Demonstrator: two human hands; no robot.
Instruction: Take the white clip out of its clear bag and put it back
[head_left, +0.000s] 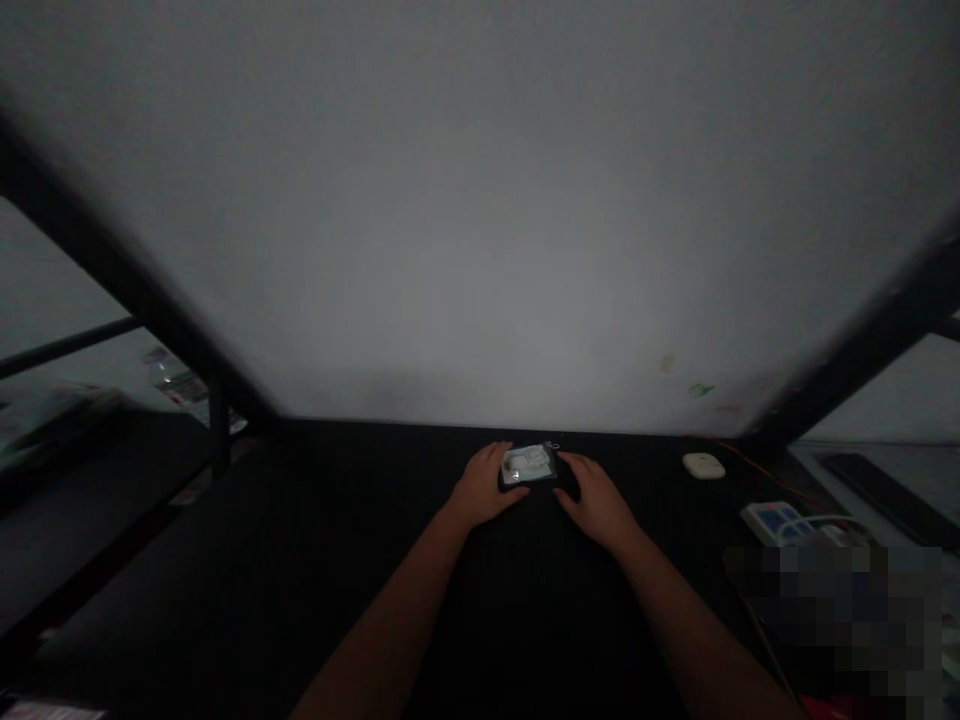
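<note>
Low in the middle of the frame, the left hand (484, 487) and right hand (596, 500) grip opposite ends of a small dark tray (529, 467) holding pale parts, resting on the black tabletop (300, 560). To the right lie a white puck (703, 465) and a power strip (780, 520).
</note>
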